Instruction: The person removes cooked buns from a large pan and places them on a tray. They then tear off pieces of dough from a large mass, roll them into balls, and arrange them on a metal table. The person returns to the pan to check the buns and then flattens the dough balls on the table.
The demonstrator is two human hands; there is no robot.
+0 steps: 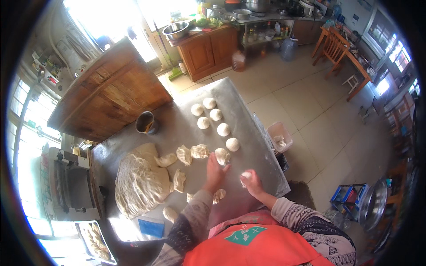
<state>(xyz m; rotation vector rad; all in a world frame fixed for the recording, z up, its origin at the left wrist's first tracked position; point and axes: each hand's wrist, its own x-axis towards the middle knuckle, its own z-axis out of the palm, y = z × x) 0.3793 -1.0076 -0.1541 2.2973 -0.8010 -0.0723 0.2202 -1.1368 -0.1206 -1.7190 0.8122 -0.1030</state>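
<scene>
My left hand point(215, 173) cups the near side of a rough dough piece point(222, 155) on the metal tabletop point(256, 146), thumb and fingers spread about it. Closer to the table's right edge, my right hand point(253, 185) is closed over a smaller-looking dough lump point(246, 176), partly hidden by the fingers. Several smooth dough balls point(223, 129) stand in two rough rows beyond my hands. To the left rests a large dough mass point(141, 181). Torn dough pieces point(200, 151) lie between it and my left hand, with another piece point(218, 196) beside my left wrist.
A metal cup point(145, 122) stands by a wooden panel point(116, 89) at the table's far left. A blue dough scraper point(151, 227) lies near the front edge. Beyond the right edge is a plastic tub point(279, 136). A tray of shaped dough point(96, 242) sits lower left.
</scene>
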